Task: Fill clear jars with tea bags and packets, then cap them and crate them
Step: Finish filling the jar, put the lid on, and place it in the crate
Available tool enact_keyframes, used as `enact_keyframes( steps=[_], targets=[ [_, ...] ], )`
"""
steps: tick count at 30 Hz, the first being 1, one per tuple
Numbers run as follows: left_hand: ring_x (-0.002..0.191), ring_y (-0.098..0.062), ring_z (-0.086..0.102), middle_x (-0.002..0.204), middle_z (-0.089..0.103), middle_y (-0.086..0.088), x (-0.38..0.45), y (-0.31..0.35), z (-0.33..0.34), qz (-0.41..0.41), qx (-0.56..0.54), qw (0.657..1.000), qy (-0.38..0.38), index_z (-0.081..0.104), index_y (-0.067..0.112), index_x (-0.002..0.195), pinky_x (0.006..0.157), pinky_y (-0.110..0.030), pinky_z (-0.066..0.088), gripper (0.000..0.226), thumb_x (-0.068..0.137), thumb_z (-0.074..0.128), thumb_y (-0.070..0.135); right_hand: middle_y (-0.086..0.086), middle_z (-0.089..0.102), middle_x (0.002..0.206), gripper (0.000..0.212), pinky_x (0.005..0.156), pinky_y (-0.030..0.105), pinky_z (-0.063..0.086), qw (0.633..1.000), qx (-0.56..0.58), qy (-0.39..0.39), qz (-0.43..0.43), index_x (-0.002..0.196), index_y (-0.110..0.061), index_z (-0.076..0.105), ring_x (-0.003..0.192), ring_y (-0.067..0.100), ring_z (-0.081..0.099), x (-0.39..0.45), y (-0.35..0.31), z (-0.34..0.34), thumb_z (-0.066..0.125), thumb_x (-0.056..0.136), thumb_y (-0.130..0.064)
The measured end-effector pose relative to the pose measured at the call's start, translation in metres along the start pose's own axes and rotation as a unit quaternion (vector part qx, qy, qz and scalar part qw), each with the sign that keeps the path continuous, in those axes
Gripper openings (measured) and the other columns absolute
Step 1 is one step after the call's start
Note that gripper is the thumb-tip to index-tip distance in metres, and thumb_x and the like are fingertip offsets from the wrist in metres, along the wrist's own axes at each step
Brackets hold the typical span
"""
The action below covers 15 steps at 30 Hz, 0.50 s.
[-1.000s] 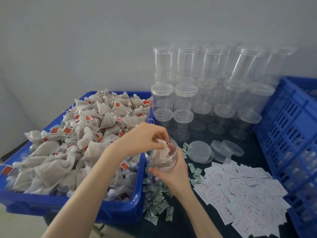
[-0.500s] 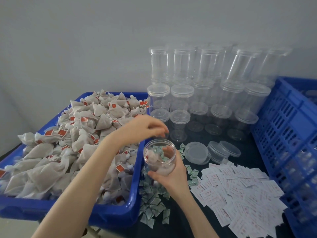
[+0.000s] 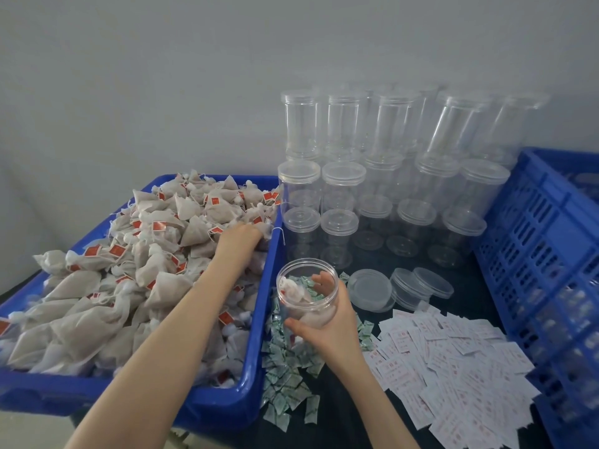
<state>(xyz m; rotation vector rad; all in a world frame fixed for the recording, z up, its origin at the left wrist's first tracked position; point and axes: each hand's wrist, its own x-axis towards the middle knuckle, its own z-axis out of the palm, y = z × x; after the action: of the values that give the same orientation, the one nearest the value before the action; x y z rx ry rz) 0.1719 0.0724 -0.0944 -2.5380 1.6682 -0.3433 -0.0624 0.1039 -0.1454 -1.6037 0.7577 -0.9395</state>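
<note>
The right hand [image 3: 327,322] is wrapping its fingers around the open jar [image 3: 306,291], tilting its mouth toward the blue bin [image 3: 256,377], probably to shorten each drop. A few tea bags are lying inside it. The left hand [image 3: 240,236] is reaching into the heaped tea bags [image 3: 129,270]; its fingers are buried, so I cannot tell their grip.

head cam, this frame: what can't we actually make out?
- Left hand fingers: buried among the white tea bags; grip hidden.
- Print on the white-and-red paper slips: too small.
- Inside of the blue slotted plastic crate: cut by the right edge.
- Tea bag count in the open clear plastic jar: blocked by the right hand.
</note>
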Motion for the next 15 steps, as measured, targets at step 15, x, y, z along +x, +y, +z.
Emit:
enact_keyframes(
  steps=[15],
  targets=[
    [0.084, 0.005, 0.061, 0.086, 0.066, 0.018, -0.072, 0.007, -0.113, 0.117, -0.455, 0.876, 0.11, 0.063, 0.036, 0.091, 0.076, -0.013, 0.047, 0.02, 0.091, 0.058, 0.017, -0.013, 0.059, 0.123, 0.082, 0.083, 0.004, 0.045, 0.999, 0.034, -0.032, 0.023, 0.117, -0.036, 0.05, 0.108, -0.012, 0.056, -0.002, -0.002, 0.009, 0.087, 0.045, -0.027]
  ],
)
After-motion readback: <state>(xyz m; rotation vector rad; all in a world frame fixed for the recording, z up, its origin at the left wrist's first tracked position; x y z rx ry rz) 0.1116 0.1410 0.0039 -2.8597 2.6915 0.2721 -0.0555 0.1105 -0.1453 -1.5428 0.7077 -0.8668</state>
